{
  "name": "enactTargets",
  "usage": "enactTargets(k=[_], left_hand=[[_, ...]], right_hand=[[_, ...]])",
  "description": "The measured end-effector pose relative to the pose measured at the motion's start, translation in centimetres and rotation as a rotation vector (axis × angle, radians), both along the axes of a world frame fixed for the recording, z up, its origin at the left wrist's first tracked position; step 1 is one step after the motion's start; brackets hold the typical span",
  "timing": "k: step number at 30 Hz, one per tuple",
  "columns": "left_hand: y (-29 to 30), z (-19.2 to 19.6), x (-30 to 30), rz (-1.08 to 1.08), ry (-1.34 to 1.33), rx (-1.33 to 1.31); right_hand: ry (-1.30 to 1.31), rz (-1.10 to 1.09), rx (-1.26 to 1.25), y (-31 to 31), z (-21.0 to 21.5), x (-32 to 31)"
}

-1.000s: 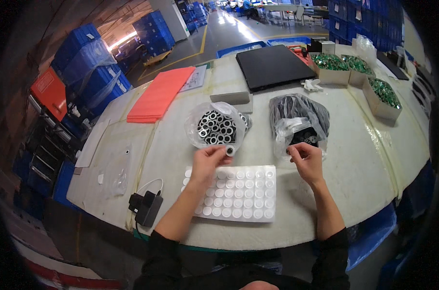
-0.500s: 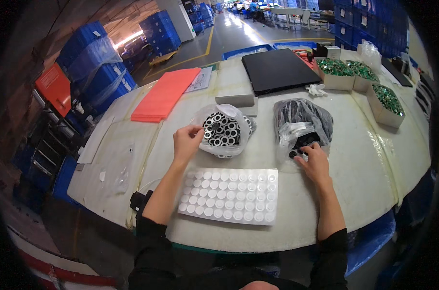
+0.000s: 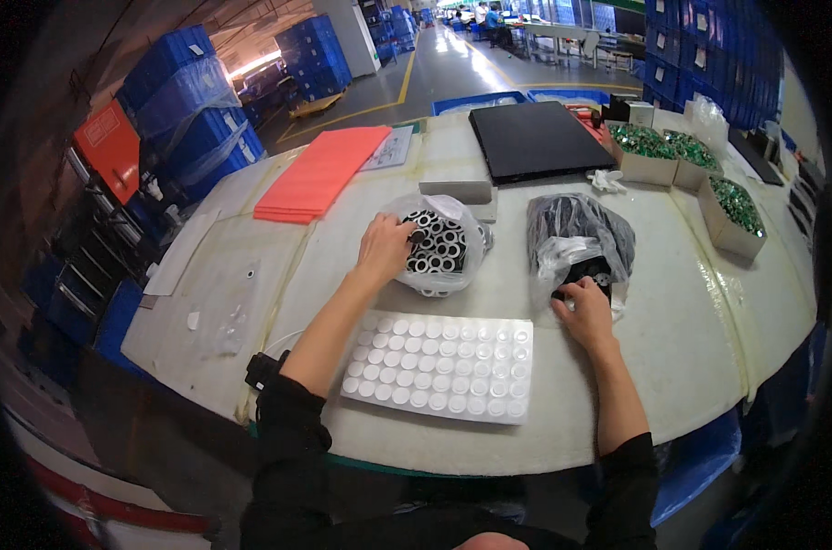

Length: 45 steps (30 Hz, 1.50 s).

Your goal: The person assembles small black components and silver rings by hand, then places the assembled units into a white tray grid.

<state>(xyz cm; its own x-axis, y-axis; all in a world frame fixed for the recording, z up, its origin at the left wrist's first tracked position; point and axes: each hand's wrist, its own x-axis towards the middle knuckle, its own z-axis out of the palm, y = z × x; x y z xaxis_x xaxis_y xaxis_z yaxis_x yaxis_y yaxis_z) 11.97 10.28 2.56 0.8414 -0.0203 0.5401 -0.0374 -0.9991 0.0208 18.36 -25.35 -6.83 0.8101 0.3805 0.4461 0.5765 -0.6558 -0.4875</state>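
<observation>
A pale rounded counter (image 3: 691, 367) stands in a warehouse aisle lined with blue crates. Nearest lies a white blister tray (image 3: 439, 367) of round cells. Beyond it, the left hand (image 3: 384, 249) reaches into a clear bag of black-and-white rings (image 3: 439, 246), fingers pinched on one ring. The right hand (image 3: 583, 310) curls at the mouth of a dark bag (image 3: 576, 234); whether it grips anything I cannot tell. Farther back lie orange sheets (image 3: 319, 174), a black panel (image 3: 535, 139) and cardboard boxes of green parts (image 3: 732, 215).

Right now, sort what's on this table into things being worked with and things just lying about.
In use: left hand in bag of rings; right hand at bag of dark parts; white tray.

Lying about: orange sheets; black panel; boxes of green parts.
</observation>
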Motion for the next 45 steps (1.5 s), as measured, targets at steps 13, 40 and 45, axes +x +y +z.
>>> enactTargets(k=[13,40,45], left_hand=[[1.7,1.2,3.8,0.018,0.398,0.113],[-4.5,-0.5,-13.5,0.017,0.133,-0.851],[-7.8,-3.2,-18.4,-0.07,0.168,-0.828]], right_hand=[[0.071,0.008,0.022,-0.3,-0.2,0.1],[0.155,0.088,0.297,-1.3,0.7,0.4],[0.52,0.175,0.784,-0.8,4.7,-1.9]])
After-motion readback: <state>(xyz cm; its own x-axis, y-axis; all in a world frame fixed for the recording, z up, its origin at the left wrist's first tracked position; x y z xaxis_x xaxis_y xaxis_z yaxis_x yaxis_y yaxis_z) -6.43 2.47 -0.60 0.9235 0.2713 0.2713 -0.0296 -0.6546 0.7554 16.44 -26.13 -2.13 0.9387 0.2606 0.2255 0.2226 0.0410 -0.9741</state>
